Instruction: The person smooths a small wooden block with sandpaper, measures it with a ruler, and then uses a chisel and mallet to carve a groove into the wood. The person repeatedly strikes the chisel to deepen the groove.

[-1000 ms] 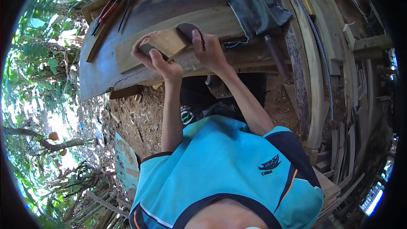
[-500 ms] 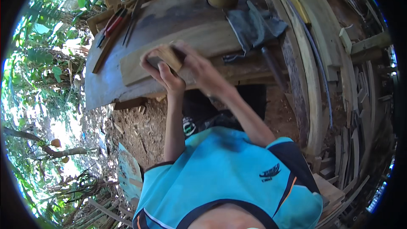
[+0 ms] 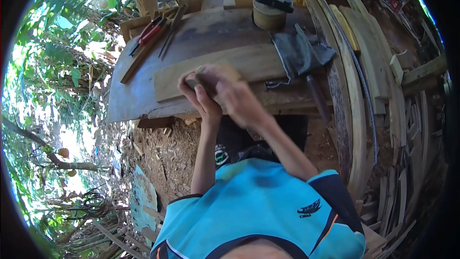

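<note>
Above the near side of the workbench (image 3: 125, 74), my two hands meet around a small wooden block. My left hand (image 3: 205, 100) curls its fingers and thumb round the block, whose dark grey face (image 3: 192, 83) shows between them. Blurred by motion, my right hand (image 3: 237, 97) presses against the block with bent fingers. Whatever sits inside those fingers is hidden. Light wood (image 3: 231, 71) shows just past them, and I cannot tell whether it belongs to the block. Beneath my hands a long flat board (image 3: 165, 82) lies across the bench.
Red-handled pliers (image 3: 152, 32) and a thin dark rod (image 3: 171, 31) lie at the bench's left. A grey cloth (image 3: 306, 57) and a dark-handled tool (image 3: 317, 97) lie right. Behind stands a round block (image 3: 268, 17) with a dark object (image 3: 274, 1) on top. Long planks (image 3: 352, 110) line the right.
The view has shifted, so the bench sits lower and further right. My right hand now covers more of the block, whose light side showed plainly before. My left hand keeps its grip.
</note>
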Motion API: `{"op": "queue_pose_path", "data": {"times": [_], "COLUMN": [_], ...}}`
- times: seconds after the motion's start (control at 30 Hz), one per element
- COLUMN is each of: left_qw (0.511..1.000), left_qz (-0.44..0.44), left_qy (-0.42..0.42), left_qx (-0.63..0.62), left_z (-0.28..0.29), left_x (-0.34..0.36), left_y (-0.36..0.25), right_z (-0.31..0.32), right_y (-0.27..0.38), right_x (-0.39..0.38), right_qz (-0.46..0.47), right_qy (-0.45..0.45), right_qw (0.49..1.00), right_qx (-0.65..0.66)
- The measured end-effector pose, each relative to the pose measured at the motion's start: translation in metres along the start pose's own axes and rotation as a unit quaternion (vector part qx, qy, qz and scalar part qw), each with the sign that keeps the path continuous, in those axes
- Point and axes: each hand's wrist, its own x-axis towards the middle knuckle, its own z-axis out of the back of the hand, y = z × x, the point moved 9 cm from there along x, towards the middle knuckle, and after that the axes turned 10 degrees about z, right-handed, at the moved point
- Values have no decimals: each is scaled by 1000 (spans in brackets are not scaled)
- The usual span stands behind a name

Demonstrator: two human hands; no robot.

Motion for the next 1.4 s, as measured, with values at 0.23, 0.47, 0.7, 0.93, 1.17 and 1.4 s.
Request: {"op": "queue_pose_path", "data": {"times": [0.23, 0.47, 0.7, 0.93, 1.17, 1.4], "left_qw": [986, 991, 994, 993, 995, 988], "left_qz": [-114, -104, -87, -85, -67, -20], "left_qy": [54, 70, 59, 68, 72, 154], "left_qx": [113, 44, -6, 42, 18, 14], "left_z": [-16, -13, -14, -14, -8, -9], "left_x": [-7, -13, -13, -13, -11, 6], "left_y": [-20, -15, -15, -13, -12, -24], "right_z": [12, 16, 18, 17, 20, 40], "right_y": [1, -19, -46, -12, -38, -92], "right_x": [-5, -23, -29, -27, -19, -52], "right_qz": [-38, -61, -111, -53, -155, -308], "right_qy": [-31, -85, -80, -95, -75, -12], "right_qw": [997, 994, 991, 994, 984, 951], "right_qx": [-53, 17, -4, -25, -44, -32]}}
